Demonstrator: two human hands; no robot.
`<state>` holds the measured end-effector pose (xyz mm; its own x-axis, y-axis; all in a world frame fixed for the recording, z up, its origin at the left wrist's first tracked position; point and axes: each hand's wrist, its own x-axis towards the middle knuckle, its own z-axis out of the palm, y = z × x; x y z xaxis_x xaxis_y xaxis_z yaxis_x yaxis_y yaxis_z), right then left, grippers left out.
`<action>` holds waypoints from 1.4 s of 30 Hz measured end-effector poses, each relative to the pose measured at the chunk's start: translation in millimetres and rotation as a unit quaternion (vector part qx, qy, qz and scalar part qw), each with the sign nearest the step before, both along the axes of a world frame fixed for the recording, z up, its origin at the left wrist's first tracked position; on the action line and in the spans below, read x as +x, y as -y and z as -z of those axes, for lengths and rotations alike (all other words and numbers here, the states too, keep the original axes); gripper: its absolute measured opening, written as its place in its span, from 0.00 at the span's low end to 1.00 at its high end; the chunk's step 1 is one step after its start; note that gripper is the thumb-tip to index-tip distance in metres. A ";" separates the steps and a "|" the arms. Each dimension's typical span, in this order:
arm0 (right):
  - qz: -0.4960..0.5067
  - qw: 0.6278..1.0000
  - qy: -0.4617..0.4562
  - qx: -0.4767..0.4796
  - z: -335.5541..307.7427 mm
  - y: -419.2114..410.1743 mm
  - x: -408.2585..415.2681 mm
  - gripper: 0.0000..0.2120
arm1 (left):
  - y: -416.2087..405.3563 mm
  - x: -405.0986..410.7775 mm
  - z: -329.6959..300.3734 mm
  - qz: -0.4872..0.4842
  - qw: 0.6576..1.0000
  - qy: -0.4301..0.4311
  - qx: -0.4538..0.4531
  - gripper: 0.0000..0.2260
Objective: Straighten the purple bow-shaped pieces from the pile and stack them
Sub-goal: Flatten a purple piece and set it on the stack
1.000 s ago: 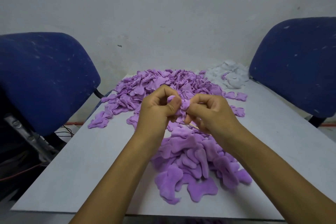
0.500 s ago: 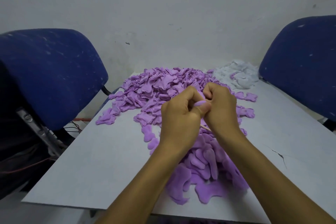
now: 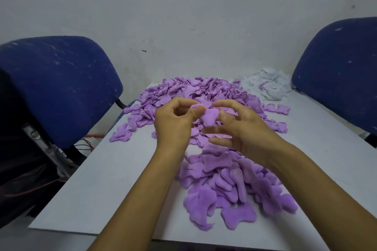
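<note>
Since half a second ago your hands have drawn apart and a purple piece (image 3: pixel 210 118) now shows between them. From the left: a blue chair (image 3: pixel 61 87), then the grey table (image 3: pixel 106 179). Your left hand (image 3: pixel 175 122) pinches the piece with thumb and curled fingers, above the far pile (image 3: pixel 191 91). Your right hand (image 3: pixel 242 132) touches its other side, fingers spread loosely. Below lies the near heap (image 3: pixel 234 185). White scraps (image 3: pixel 269 87) sit far right, beside a second chair (image 3: pixel 338 71).
</note>
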<state>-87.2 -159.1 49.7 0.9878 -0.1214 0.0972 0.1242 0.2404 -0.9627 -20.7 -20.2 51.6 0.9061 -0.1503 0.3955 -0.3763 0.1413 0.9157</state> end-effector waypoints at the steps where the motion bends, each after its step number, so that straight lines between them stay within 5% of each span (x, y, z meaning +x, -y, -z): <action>1: 0.001 1.000 -0.006 -0.003 -0.3 0.6 -0.7 0.16 | 0.4 -0.3 0.2 -0.002 1.000 -0.003 -0.011 0.06; 3: 0.052 0.997 0.016 -0.056 1.8 -1.3 0.0 0.18 | 2.0 -3.7 0.3 0.032 0.999 -0.007 -0.024 0.08; 5: 0.130 0.984 0.069 -0.105 4.0 -3.2 2.5 0.07 | 1.1 -4.6 0.8 0.082 0.996 -0.026 -0.007 0.10; 7: 0.181 0.967 0.107 -0.146 4.6 -0.7 3.7 0.07 | -2.2 -3.5 0.3 0.147 0.986 -0.058 0.045 0.09; 16: 0.194 0.936 0.149 -0.255 0.7 2.1 1.9 0.09 | -7.2 -0.6 2.5 0.226 0.954 -0.158 0.116 0.12; 20: 0.098 0.988 0.091 -0.083 3.4 -4.4 0.0 0.07 | -5.3 -8.0 3.2 0.257 0.946 -0.188 0.053 0.13; 22: 0.121 0.980 0.098 -0.124 3.8 -3.3 1.9 0.02 | -7.7 -8.2 1.7 0.292 0.930 -0.222 0.033 0.12; 26: 0.192 0.955 0.124 -0.187 0.5 5.1 4.4 0.09 | -16.1 -7.2 -4.7 0.398 0.857 -0.319 -0.072 0.14; 28: 0.199 0.943 0.138 -0.228 1.3 5.8 5.1 0.12 | -16.3 -5.2 -5.8 0.386 0.852 -0.339 -0.101 0.16; 33: 0.213 0.932 0.151 -0.252 2.1 4.5 8.3 0.14 | -11.7 -8.7 -3.7 0.410 0.842 -0.336 -0.101 0.12; 35: 0.220 0.936 0.148 -0.233 1.4 6.5 8.9 0.14 | -11.6 -12.3 -0.5 0.429 0.850 -0.294 -0.082 0.05; 42: 0.255 0.935 0.133 -0.207 -0.6 11.3 10.2 0.14 | -10.4 -13.6 3.6 0.454 0.874 -0.173 0.029 0.07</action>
<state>-77.0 -170.4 50.3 0.7460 -0.4676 0.4741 0.3692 -0.3020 -0.8789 -34.3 -9.8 47.9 0.4665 -0.8800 0.0898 0.1675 0.1876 0.9679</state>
